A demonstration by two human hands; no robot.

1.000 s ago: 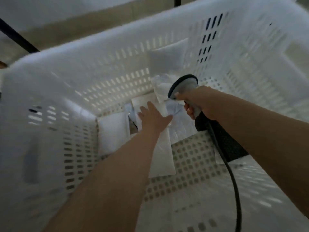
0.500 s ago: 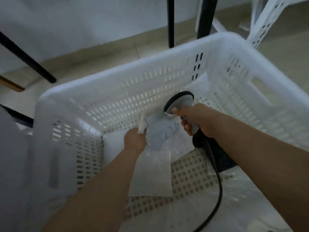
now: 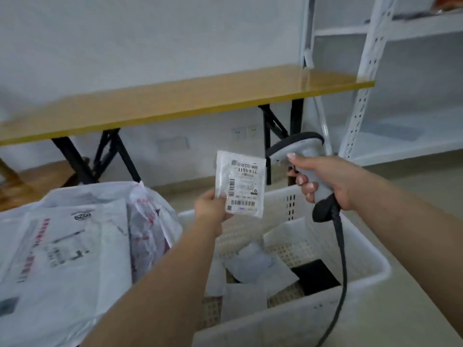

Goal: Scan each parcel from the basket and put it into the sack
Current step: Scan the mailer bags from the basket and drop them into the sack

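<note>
My left hand (image 3: 211,205) pinches a small white parcel (image 3: 240,187) by its lower left corner and holds it upright above the basket, its barcode label facing me. My right hand (image 3: 323,179) grips the handle of a grey barcode scanner (image 3: 298,146) just to the right of the parcel, the scanner head pointing left toward it. A black cable (image 3: 342,246) hangs from the handle. The white slotted basket (image 3: 370,269) below holds several more white parcels (image 3: 255,264) and a black one (image 3: 314,275). The white sack (image 3: 75,246) stands at the left, filled with parcels.
A yellow-topped folding table (image 3: 175,101) with black legs stands behind against the wall. White metal shelving (image 3: 375,71) rises at the right. Beige floor lies to the right of the basket.
My left hand took a parcel from the basket floor and lifted it up out of the basket. The right hand rose with the scanner beside it. My view tilted up toward the table.
</note>
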